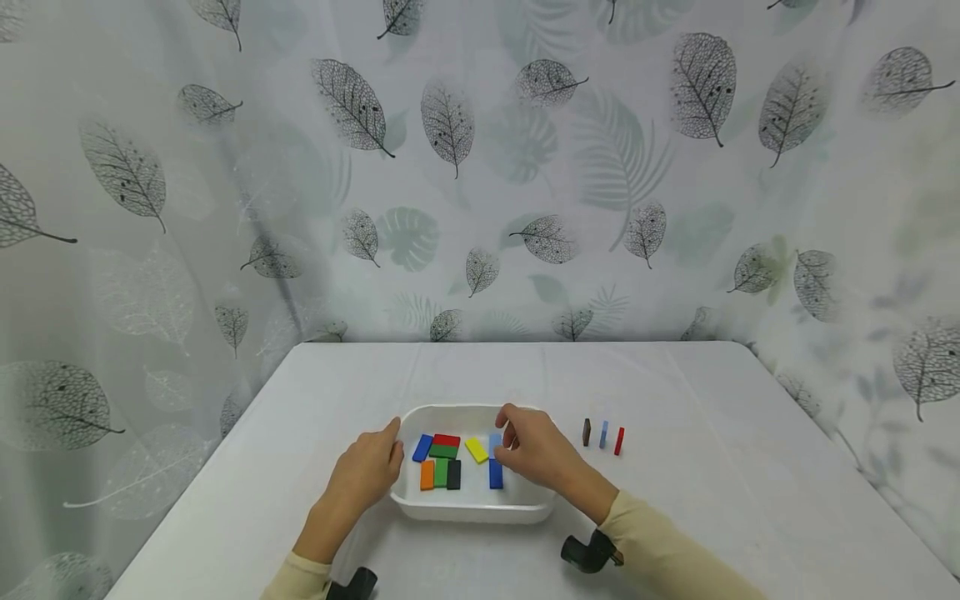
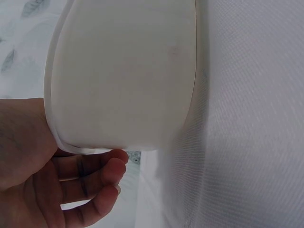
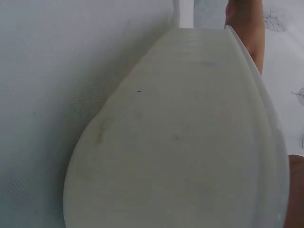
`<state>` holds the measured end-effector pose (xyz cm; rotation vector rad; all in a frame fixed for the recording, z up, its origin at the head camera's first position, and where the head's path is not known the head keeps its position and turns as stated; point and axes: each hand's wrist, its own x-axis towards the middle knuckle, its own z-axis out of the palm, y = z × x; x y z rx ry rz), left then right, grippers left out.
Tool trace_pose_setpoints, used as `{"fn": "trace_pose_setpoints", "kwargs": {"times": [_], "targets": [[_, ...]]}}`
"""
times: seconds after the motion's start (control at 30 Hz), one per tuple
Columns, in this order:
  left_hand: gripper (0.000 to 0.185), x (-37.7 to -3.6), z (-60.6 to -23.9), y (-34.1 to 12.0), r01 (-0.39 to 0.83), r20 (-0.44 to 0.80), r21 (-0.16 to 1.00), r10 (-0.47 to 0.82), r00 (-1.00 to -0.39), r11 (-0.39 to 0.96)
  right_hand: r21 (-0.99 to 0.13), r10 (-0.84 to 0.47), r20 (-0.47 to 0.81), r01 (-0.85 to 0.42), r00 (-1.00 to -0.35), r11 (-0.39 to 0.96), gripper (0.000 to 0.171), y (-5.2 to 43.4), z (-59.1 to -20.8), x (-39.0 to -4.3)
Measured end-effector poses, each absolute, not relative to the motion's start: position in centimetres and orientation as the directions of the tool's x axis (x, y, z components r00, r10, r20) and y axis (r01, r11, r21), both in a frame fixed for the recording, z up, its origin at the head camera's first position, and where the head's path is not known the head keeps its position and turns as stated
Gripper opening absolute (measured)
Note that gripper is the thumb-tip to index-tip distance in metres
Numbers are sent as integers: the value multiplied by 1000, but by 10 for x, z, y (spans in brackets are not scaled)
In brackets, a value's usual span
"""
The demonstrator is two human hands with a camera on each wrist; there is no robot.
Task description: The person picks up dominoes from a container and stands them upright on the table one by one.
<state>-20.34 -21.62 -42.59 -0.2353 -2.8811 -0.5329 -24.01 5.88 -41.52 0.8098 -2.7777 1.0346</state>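
Observation:
A white tray point(image 1: 472, 510) holds several flat coloured blocks. My left hand point(image 1: 363, 469) grips the tray's left end, its fingers point(image 2: 97, 183) bent against the outside below the rim. Over the tray's right part is my right hand point(image 1: 538, 446), thumb and forefinger spread, with the thumb tip beside a light blue block point(image 1: 494, 443). Directly below that block lies a dark blue block point(image 1: 496, 474), end to end with it. Left of them a yellow block point(image 1: 476, 450) lies at a slant. The tray wall hides the right hand's fingers in the right wrist view.
Inside the tray's left half lie a red block point(image 1: 447, 439), an orange block point(image 1: 427, 475), a black block point(image 1: 453, 474), green ones and a blue one. Right of the tray a brown block point(image 1: 587, 432), a light blue block point(image 1: 603, 434) and a red block point(image 1: 618, 441) stand on the white table point(image 1: 697, 500).

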Motion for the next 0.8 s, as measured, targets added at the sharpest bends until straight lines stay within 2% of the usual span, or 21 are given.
{"fn": "trace_pose_setpoints", "kwargs": {"times": [0.17,0.47,0.8], "targets": [[42,-203,-426,-216,190,225,333,118,-967,924,-575,-467,216,-498,-857,649,26,52,-422,-241],[42,-203,-425,-216,193,226,333,120,-967,923,-571,-443,90,-411,-892,711,27,40,-431,-244],[42,-203,-425,-216,195,223,339,123,-967,921,-483,-386,-22,-329,-922,812,37,30,-432,-243]]}}
